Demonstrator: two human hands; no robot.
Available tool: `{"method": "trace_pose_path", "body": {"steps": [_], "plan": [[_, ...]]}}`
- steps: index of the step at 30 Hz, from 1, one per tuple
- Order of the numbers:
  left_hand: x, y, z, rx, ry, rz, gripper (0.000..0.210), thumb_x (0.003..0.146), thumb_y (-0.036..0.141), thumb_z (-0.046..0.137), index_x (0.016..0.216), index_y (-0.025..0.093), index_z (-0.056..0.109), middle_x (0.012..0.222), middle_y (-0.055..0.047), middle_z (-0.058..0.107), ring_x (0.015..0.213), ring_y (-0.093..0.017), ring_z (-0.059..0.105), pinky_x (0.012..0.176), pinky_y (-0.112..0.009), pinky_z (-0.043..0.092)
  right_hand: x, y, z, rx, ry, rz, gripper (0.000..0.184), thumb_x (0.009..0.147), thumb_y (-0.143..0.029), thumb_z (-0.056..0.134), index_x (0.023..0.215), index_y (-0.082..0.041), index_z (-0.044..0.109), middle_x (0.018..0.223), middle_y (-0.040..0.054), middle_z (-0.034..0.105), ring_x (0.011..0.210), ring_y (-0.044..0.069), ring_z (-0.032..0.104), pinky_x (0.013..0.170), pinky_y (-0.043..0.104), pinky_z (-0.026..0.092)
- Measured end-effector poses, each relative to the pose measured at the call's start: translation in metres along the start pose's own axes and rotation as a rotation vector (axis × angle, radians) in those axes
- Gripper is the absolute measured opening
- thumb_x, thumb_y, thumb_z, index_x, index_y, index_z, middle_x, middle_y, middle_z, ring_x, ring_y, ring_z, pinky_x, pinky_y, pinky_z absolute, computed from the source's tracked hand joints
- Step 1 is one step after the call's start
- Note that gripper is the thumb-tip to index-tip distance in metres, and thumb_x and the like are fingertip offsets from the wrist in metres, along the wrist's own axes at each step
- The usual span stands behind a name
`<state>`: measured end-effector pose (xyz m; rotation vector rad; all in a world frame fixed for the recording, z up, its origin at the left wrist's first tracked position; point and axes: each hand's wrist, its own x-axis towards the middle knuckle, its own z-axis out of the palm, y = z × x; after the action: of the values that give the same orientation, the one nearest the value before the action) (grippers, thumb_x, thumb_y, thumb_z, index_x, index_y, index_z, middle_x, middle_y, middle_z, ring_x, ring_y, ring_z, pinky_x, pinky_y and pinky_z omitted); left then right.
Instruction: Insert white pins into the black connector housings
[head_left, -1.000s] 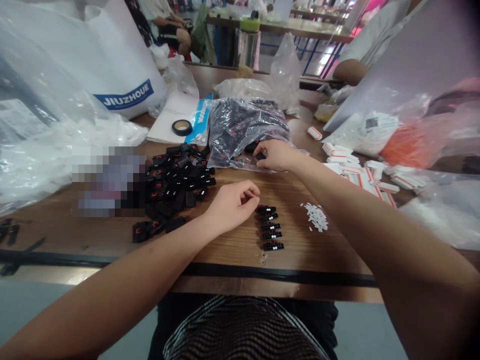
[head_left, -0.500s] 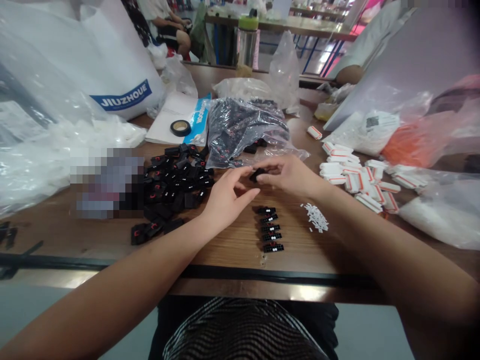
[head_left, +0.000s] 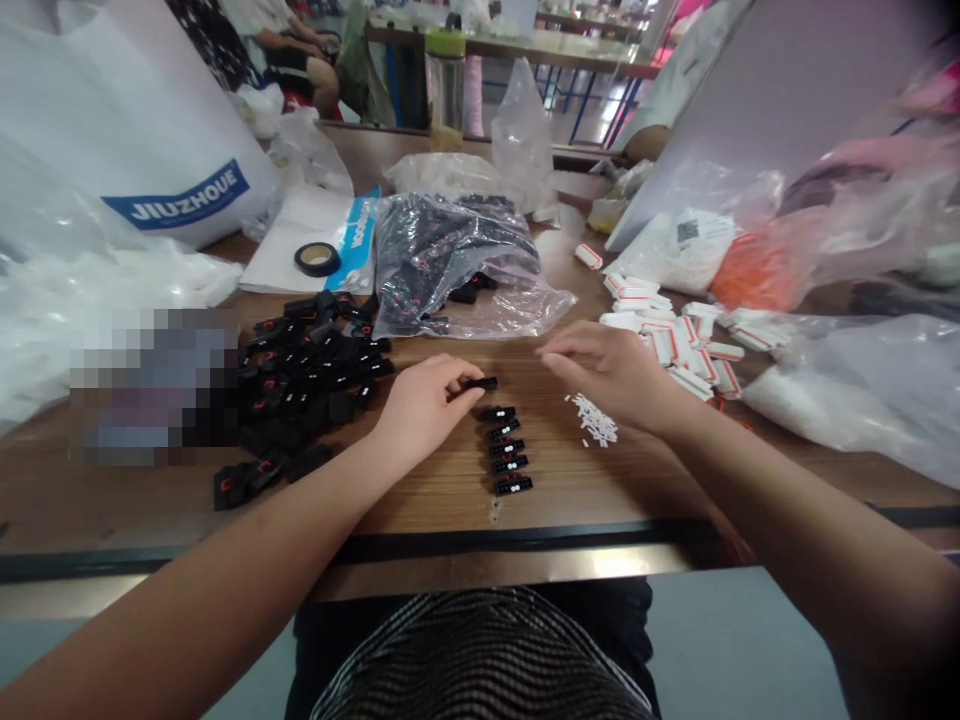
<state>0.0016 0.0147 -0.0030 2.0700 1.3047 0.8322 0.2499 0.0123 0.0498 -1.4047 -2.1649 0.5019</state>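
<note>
My left hand [head_left: 424,400] is closed, with thumb and fingertips gripping a small black plastic connector housing [head_left: 481,383]. The held housing is just beyond a column of several black connector housings [head_left: 509,449] with white dots on their faces. To the right, my right hand [head_left: 611,372] hovers with thumb and fingers slightly apart, and nothing shows between them. Below its fingers lies a small pile of tiny white pieces [head_left: 598,420]. A heap of loose black housings [head_left: 319,350], some with red parts, lies left of my left hand.
Behind the hands lies a clear bag of black parts [head_left: 457,255]. Black tape [head_left: 317,260] rests on papers at back left. White pieces with orange stripes [head_left: 675,340] are heaped on the right, near plastic bags [head_left: 862,400]. A bottle [head_left: 445,90] stands at the back.
My hands have come apart. The black housing went from between both hands to my left hand alone, nearer the column. My right hand let go and moved nearer the white pieces. The view shifted right.
</note>
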Motion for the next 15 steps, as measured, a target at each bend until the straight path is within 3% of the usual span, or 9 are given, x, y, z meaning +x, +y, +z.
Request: {"method": "trace_pose_path", "body": {"steps": [3, 5, 7, 10, 15], "plan": [[-0.003, 0.004, -0.002, 0.144, -0.037, 0.015, 0.014, 0.087, 0.024, 0.067, 0.1, 0.025, 0.07, 0.09, 0.0, 0.07, 0.076, -0.016, 0.062, 0.071, -0.03, 0.048, -0.027, 0.024, -0.028, -0.252, -0.166, 0.268, 0.019, 0.083, -0.032, 0.062, 0.075, -0.023, 0.076, 0.071, -0.0001, 0.074, 0.064, 0.016, 0.065, 0.062, 0.028, 0.046], [-0.004, 0.005, -0.002, 0.174, -0.05, 0.027, 0.014, 0.088, 0.025, 0.066, 0.102, 0.025, 0.069, 0.09, 0.0, 0.071, 0.078, -0.017, 0.062, 0.072, -0.03, 0.047, -0.045, 0.04, -0.035, -0.265, -0.203, 0.362, 0.019, 0.081, -0.034, 0.062, 0.076, -0.024, 0.077, 0.07, -0.0004, 0.075, 0.063, 0.017, 0.066, 0.059, 0.028, 0.045], [-0.003, 0.005, -0.002, 0.184, -0.06, 0.041, 0.014, 0.089, 0.025, 0.066, 0.103, 0.024, 0.069, 0.091, -0.001, 0.071, 0.079, -0.017, 0.062, 0.072, -0.03, 0.046, -0.058, 0.05, -0.034, -0.237, -0.149, 0.421, 0.022, 0.082, -0.038, 0.062, 0.082, -0.025, 0.079, 0.072, 0.0002, 0.076, 0.064, 0.017, 0.067, 0.06, 0.028, 0.046], [-0.002, 0.005, -0.002, 0.178, -0.063, 0.044, 0.014, 0.088, 0.025, 0.067, 0.101, 0.025, 0.069, 0.089, -0.001, 0.071, 0.079, -0.017, 0.062, 0.073, -0.031, 0.046, -0.063, 0.053, -0.027, -0.167, -0.067, 0.423, 0.024, 0.083, -0.041, 0.062, 0.09, -0.026, 0.079, 0.08, 0.0012, 0.078, 0.069, 0.019, 0.069, 0.064, 0.029, 0.051], [-0.002, 0.004, -0.002, 0.171, -0.063, 0.05, 0.013, 0.087, 0.025, 0.068, 0.1, 0.024, 0.07, 0.086, -0.001, 0.07, 0.078, -0.018, 0.062, 0.073, -0.031, 0.046, -0.055, 0.054, -0.024, -0.226, -0.113, 0.253, 0.019, 0.081, -0.03, 0.061, 0.089, -0.025, 0.078, 0.087, 0.0008, 0.078, 0.077, 0.021, 0.071, 0.07, 0.031, 0.052]]}}
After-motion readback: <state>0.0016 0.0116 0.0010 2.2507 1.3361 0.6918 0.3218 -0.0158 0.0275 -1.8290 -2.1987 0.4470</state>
